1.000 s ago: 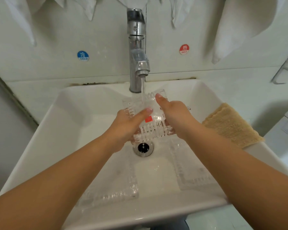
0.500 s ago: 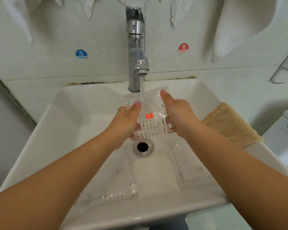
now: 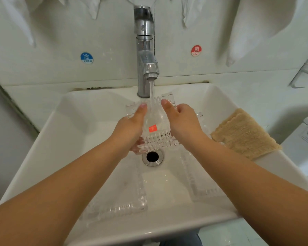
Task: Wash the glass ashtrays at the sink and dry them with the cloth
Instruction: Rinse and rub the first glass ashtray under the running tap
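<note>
1. Ashtray [image 3: 154, 125] in hand sits tilted under the tap [image 3: 145, 50], far edge up toward the spout, so the stream hits the upper part and runs down over it. I read that as rinsing, done right above the drain [image 3: 152, 157] so runoff goes straight out.
2. Left hand [image 3: 132, 130] grips the ashtray's left side, thumb laid along the top face, fingers curled under the near left corner and visible through the glass.
3. Right hand [image 3: 182, 124] grips the right side, thumb on the top face near the stream, fingers wrapped behind. Hands are apart, the glass clamped between them.
4. I'd guess the two-sided hold is for wet cut glass: slippery, heavy, and the basin is hard.
5. Red sticker [image 3: 152, 128] shows between the thumbs, near the ashtray's centre.
6. Two more ashtrays lie flat on the sink [image 3: 64, 139] floor: one near left [image 3: 117, 196], one near right [image 3: 201, 176], both partly under my view of the forearms. I can't tell washed from unwashed.
7. Cloth [image 3: 242, 134] lies folded on the right rim, near the right wrist, untouched. Drying not yet begun by my judgement.
</note>
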A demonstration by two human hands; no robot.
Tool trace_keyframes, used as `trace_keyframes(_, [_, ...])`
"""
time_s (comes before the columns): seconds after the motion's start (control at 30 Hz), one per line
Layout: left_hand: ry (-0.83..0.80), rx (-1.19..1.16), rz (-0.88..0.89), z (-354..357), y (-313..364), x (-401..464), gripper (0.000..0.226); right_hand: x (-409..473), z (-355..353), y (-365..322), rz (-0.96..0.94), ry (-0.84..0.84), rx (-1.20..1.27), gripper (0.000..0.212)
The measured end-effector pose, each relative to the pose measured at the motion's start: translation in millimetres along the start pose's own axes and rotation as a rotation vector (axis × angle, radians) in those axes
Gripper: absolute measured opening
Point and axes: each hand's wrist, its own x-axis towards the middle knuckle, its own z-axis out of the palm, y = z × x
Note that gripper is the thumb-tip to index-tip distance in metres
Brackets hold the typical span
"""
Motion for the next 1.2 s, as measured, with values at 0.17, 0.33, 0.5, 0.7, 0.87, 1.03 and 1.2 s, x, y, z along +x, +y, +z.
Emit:
trace_keyframes(0.17, [-0.096, -0.069, 0.085, -4.2, -1.9, -0.6, 0.052, 1.5, -2.8, -1.1, -0.031, 0.001, -0.004, 0.046])
trace_keyframes(0.33, [-0.261, 0.054, 0.206, -6.5, -11.6, 4.4, 0.051, 0.4, -8.3, 0.5, -0.042, -0.008, -0.005, 0.044])
trace_keyframes(0.5, [-0.003, -0.066, -0.03, -3.5, -5.0, -2.1, 0.061, -10.1, 1.2, -2.2, -0.11, -0.055, -0.041, 0.038])
trace_keyframes(0.7, [0.132, -0.131, -0.159, -8.1, -4.1, 10.3, 0.077, -10.0, 0.9, -2.0, -0.085, -0.182, 0.007, 0.042])
trace_keyframes(0.87, [0.152, -0.189, -0.207, -21.7, -2.5, 12.6, 0.068, -2.9, -3.2, -4.3, 0.01, -0.472, 0.168, 0.035])
trace_keyframes(1.03, [0.165, -0.167, -0.217, -19.8, -1.9, 9.2, 0.067, 1.0, 2.8, -2.7, -0.019, -0.401, 0.133, 0.034])
trace_keyframes(1.2, [0.166, -0.117, -0.156, -13.2, -0.9, 8.6, 0.067, 9.7, 8.6, 4.8, -0.004, -0.22, 0.072, 0.05])
